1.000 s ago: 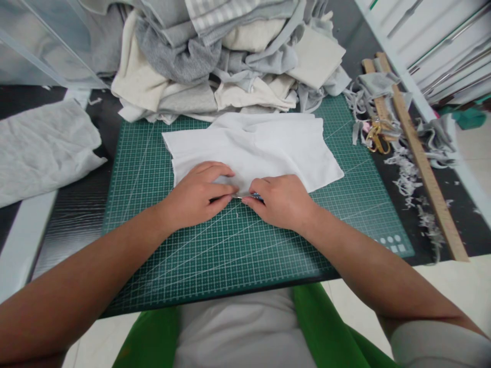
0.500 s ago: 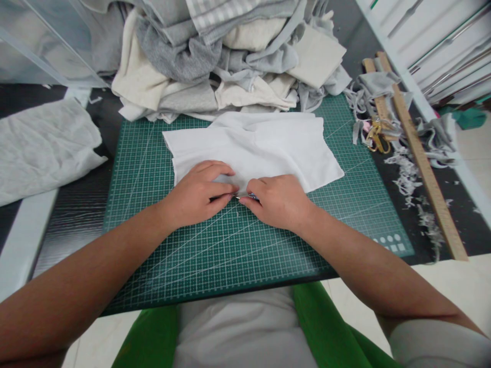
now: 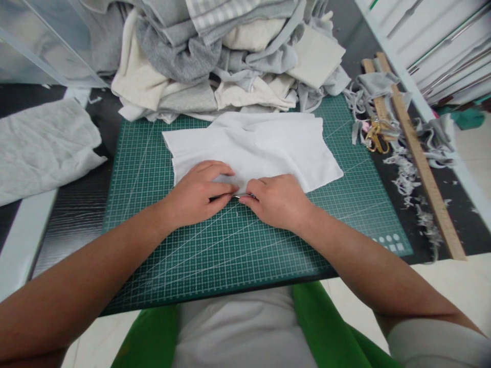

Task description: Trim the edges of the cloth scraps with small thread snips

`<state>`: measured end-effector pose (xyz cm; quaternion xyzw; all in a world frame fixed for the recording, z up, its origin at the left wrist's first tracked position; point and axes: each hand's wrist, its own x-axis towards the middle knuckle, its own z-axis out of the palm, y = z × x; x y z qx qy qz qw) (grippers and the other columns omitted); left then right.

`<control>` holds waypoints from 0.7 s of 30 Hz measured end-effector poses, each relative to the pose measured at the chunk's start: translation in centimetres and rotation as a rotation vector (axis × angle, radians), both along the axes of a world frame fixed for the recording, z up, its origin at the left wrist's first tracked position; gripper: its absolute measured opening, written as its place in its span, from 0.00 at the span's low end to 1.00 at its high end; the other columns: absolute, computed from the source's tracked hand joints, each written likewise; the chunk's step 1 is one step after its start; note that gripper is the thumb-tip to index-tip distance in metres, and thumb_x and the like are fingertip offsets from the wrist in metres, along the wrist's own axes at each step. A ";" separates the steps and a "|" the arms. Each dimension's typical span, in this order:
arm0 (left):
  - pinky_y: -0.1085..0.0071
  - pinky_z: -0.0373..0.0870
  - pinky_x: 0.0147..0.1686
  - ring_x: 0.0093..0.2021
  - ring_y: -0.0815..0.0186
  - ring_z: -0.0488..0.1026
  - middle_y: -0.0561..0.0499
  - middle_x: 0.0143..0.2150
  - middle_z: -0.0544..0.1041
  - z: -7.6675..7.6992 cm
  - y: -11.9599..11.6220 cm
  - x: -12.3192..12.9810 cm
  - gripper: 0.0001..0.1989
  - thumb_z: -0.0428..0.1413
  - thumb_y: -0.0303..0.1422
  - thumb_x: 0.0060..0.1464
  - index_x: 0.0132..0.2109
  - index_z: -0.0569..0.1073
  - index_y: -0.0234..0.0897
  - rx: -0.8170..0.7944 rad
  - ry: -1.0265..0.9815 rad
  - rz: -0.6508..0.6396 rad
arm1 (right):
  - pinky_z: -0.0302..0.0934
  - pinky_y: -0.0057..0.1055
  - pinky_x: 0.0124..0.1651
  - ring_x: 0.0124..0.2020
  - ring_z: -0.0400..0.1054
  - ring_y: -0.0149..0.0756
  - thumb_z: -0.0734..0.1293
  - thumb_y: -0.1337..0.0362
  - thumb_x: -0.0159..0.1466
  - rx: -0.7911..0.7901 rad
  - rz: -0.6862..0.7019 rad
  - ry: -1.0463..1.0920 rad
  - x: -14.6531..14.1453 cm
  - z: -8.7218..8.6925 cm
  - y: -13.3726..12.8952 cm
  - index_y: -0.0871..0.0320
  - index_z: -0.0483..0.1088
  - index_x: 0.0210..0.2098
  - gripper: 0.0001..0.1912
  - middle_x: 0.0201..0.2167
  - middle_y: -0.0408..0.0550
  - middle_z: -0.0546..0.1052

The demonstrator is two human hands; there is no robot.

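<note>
Well to the left of the left hand (image 3: 201, 194), a crumpled, folded light-grey fabric bundle (image 3: 46, 148) is lying partly on the black wood-grained worktop (image 3: 88, 204). The left hand is pinching, thumb to forefinger, what looks like the near edge of a folded plain white cloth (image 3: 253, 145); its other fingers are curving over the fabric. The cloth is lying on a green gridded cutting mat (image 3: 230, 260), spreading beyond both hands, with a heap of grey and cream fabric pieces (image 3: 180, 56) sitting farther off. Between the hands, a slim shiny metal tool (image 3: 237, 197) is pointing its tip at the left fingertips; its kind is hidden. The right hand (image 3: 282, 202) is pinching that tool, its remaining fingers curling under. The step in hand seems to be close work along the edge; the next move is probably calling for a steady left pinch and careful guiding of the tip. Right of the right hand, gold-handled scissors (image 3: 378, 138) are resting near a long wooden strip (image 3: 422, 158).
</note>
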<state>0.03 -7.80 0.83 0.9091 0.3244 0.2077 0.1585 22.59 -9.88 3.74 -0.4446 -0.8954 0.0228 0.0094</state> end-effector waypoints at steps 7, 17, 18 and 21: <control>0.54 0.67 0.60 0.59 0.56 0.68 0.46 0.56 0.73 0.0 0.1 -0.2 0.10 0.55 0.30 0.59 0.45 0.80 0.40 -0.042 -0.040 -0.009 | 0.48 0.33 0.30 0.32 0.74 0.38 0.59 0.50 0.70 -0.042 -0.044 0.043 0.4 -0.2 -0.1 0.58 0.73 0.41 0.19 0.33 0.48 0.81; 0.54 0.68 0.58 0.57 0.56 0.70 0.46 0.55 0.73 0.1 0.2 -0.2 0.11 0.55 0.28 0.58 0.44 0.80 0.39 -0.099 -0.093 -0.002 | 0.46 0.34 0.29 0.32 0.74 0.39 0.59 0.50 0.69 -0.046 -0.030 0.019 -0.2 0.0 -0.2 0.58 0.72 0.43 0.19 0.34 0.48 0.81; 0.54 0.68 0.58 0.57 0.56 0.70 0.45 0.55 0.73 0.1 0.2 -0.2 0.10 0.55 0.28 0.57 0.43 0.80 0.39 -0.098 -0.091 -0.003 | 0.46 0.34 0.28 0.31 0.74 0.39 0.59 0.50 0.69 -0.044 -0.029 0.015 -0.3 0.0 -0.2 0.58 0.72 0.43 0.20 0.34 0.48 0.81; 0.54 0.68 0.58 0.57 0.56 0.70 0.45 0.55 0.73 0.1 0.3 -0.1 0.10 0.55 0.27 0.57 0.43 0.80 0.38 -0.091 -0.087 -0.005 | 0.45 0.34 0.28 0.31 0.74 0.39 0.59 0.50 0.70 -0.038 -0.022 0.014 -0.3 -0.1 -0.2 0.58 0.72 0.42 0.19 0.34 0.47 0.81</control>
